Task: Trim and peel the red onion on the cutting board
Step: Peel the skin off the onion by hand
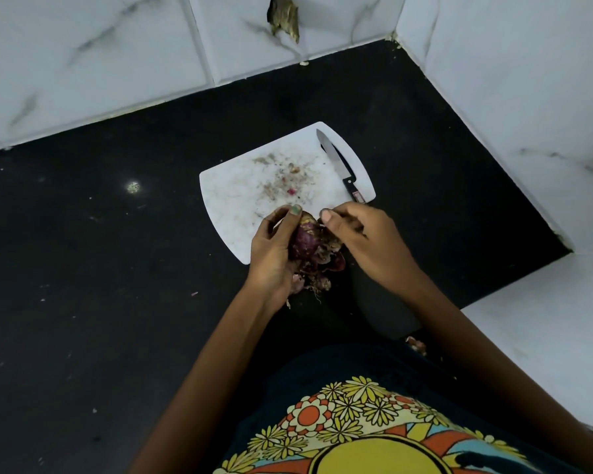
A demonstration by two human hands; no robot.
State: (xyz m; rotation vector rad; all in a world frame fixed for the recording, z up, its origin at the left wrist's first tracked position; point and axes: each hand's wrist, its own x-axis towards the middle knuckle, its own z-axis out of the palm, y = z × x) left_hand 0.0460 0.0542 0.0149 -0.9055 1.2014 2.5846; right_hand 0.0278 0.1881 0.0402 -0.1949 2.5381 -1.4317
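Observation:
The red onion (308,239) is held above the near edge of the white cutting board (240,196), purple with loose dry skin hanging below it. My left hand (273,249) cups it from the left, thumb on top. My right hand (363,239) pinches a flap of onion skin (329,242) on the onion's right side. A pile of peeled skins and roots (314,280) hangs or lies under the onion. A black-handled knife (339,167) rests on the board's right side, blade pointing away.
The board lies on a black countertop (117,268) in a corner of white marbled tile walls (510,97). Small scraps dot the board's middle. A white ledge (545,319) sits to the right. A bit of skin (416,343) lies near my shirt.

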